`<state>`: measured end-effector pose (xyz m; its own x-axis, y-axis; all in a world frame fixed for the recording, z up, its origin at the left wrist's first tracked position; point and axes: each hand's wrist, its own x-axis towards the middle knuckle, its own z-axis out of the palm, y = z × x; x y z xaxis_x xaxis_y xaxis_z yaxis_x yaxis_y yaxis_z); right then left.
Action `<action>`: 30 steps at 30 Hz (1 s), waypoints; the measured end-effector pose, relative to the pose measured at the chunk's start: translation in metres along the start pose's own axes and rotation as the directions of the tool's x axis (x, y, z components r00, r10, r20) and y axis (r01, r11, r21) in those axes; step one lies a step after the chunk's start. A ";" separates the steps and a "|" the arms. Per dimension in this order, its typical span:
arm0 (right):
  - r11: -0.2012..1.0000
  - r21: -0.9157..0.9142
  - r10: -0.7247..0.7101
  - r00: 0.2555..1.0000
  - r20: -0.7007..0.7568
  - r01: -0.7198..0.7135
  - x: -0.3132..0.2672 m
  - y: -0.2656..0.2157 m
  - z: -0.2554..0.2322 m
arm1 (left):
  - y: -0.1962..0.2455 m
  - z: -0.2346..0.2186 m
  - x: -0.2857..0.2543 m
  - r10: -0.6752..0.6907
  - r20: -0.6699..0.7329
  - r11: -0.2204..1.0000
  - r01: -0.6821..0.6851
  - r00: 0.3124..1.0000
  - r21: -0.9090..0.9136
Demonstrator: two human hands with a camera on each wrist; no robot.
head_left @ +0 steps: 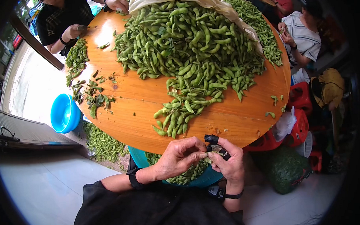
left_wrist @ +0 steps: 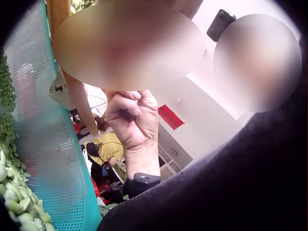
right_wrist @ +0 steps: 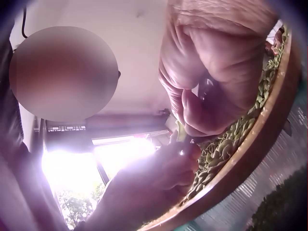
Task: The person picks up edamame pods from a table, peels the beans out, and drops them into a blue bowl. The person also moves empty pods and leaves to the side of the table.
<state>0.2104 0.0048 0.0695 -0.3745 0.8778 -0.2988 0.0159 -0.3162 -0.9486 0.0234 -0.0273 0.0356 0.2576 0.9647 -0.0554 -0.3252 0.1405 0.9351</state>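
Over the table's near edge, my left hand (head_left: 181, 159) and right hand (head_left: 231, 163) meet fingertip to fingertip at a small green pod (head_left: 208, 156). Both thumbs and forefingers pinch it. Black tape (head_left: 211, 139) wraps fingers of the right hand. In the right wrist view the pod (right_wrist: 181, 132) shows between the two hands, partly hidden by fingers. Below them, a teal mesh basket (head_left: 134, 154) holds shelled green beans (head_left: 192, 173). A large heap of edamame pods (head_left: 185, 41) covers the middle of the table, with a smaller spill (head_left: 178, 118) close ahead of my hands.
The round wooden table (head_left: 129, 126) carries leaf scraps (head_left: 96, 97) at left and a pale cloth sack (head_left: 246, 25) behind the heap. A blue basin (head_left: 65, 113), floor pods (head_left: 103, 143), red stools (head_left: 299, 128) and a filled green bag (head_left: 283, 168) stand around. Other people sit across and right.
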 end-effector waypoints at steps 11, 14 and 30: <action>0.660 -0.641 -0.612 0.775 -0.157 0.392 0.002 0.025 0.020 | 0.003 0.003 0.003 0.149 -0.082 0.781 -0.066 0.985 0.621; 0.545 -0.718 -0.712 0.692 -0.123 0.433 0.003 0.022 0.028 | 0.004 0.008 0.004 -0.033 -0.062 0.906 0.056 0.998 0.419; 0.991 -0.007 -0.132 0.972 -0.194 0.133 -0.002 0.016 0.021 | -0.005 0.010 0.004 -0.173 -0.051 0.985 0.174 0.984 0.018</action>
<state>0.1920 -0.0095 0.0569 -0.1865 0.9648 -0.1856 -0.0276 -0.1940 -0.9806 0.0352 -0.0262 0.0340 0.2636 0.9359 -0.2337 -0.2587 0.3020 0.9175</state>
